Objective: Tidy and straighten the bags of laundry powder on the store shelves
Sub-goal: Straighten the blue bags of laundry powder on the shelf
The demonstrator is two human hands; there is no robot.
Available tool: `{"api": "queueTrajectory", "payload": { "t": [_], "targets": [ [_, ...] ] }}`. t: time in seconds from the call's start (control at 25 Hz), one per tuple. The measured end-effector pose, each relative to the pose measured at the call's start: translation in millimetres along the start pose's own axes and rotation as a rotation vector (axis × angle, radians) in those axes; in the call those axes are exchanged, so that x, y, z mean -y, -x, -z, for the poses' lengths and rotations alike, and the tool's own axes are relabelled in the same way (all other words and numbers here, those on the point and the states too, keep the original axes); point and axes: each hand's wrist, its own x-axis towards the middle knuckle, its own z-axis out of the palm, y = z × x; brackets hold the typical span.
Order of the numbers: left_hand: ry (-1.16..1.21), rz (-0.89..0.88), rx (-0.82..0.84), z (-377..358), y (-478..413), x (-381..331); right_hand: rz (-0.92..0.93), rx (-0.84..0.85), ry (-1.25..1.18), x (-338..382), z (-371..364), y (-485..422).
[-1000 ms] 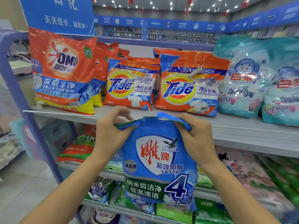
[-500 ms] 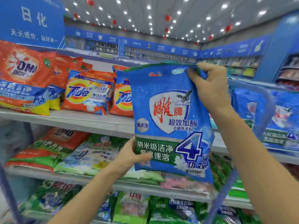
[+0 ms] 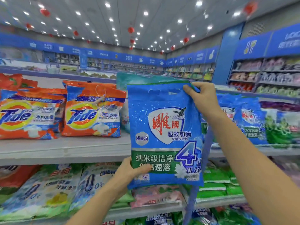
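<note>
I hold a blue laundry powder bag [image 3: 164,132] with a green band and red characters upright in front of the top shelf [image 3: 65,150]. My right hand [image 3: 203,98] pinches its top right corner. My left hand [image 3: 129,169] grips its bottom left corner, thumb on the front. To the right, matching blue bags [image 3: 248,120] stand on the same shelf level. Two orange Tide bags [image 3: 92,111] stand to the left.
A teal bag [image 3: 123,80] shows behind the held one. A blue upright post [image 3: 196,176] divides the shelf bays just right of the bag. Lower shelves hold lying bags in green, pink and white [image 3: 53,189]. Far aisles run along the walls.
The bag went from chest height, held by both top corners, up to top shelf level. My left hand shifted to the bottom corner. The view swung right, towards the matching blue bags.
</note>
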Motion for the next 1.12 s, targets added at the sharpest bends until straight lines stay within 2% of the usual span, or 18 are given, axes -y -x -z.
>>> {"api": "queueTrajectory", "payload": {
  "t": [0.08, 0.16, 0.32, 0.4, 0.48, 0.64, 0.76, 0.88, 1.0, 1.04, 1.12],
  "targets": [
    [0.013, -0.024, -0.018, -0.2, -7.6, -9.6, -0.152, 0.003, -0.166, 2.1, 9.4, -0.1],
    [0.084, -0.063, -0.030, 1.2, -17.2, -18.5, -0.285, 0.076, -0.345, -1.6, 19.9, 10.3],
    [0.133, -0.171, -0.078, -11.5, -41.5, -42.5, -0.575, 0.254, -0.405, -32.4, 5.0, 72.5],
    [0.052, -0.212, -0.091, -26.3, -61.1, -49.6, -0.656, 0.147, -0.492, -44.2, 6.9, 86.7],
    [0.020, -0.193, -0.080, -45.7, -80.3, -47.2, -0.649, -0.040, -0.493, -54.4, 25.5, 86.4],
    [0.066, -0.117, 0.030, -103.8, -102.4, -32.5, -0.601, -0.279, -0.175, -74.7, 71.6, 97.6],
    [0.087, -0.097, 0.126, -156.9, -106.9, -22.1, -0.515, -0.424, -0.068, -93.5, 110.5, 115.1],
    [0.091, -0.077, 0.157, -208.2, -116.2, -11.0, -0.523, -0.471, -0.011, -114.4, 154.6, 121.5],
    [0.070, -0.044, 0.128, -268.9, -134.5, -0.6, -0.674, -0.352, -0.127, -143.7, 217.1, 120.5],
    [0.060, -0.045, 0.105, -289.1, -140.4, 0.6, -0.725, -0.262, -0.161, -154.5, 240.5, 120.2],
    [0.040, -0.046, 0.070, -327.1, -159.3, 3.0, -0.706, -0.078, -0.112, -181.4, 287.6, 122.6]
  ]
}}
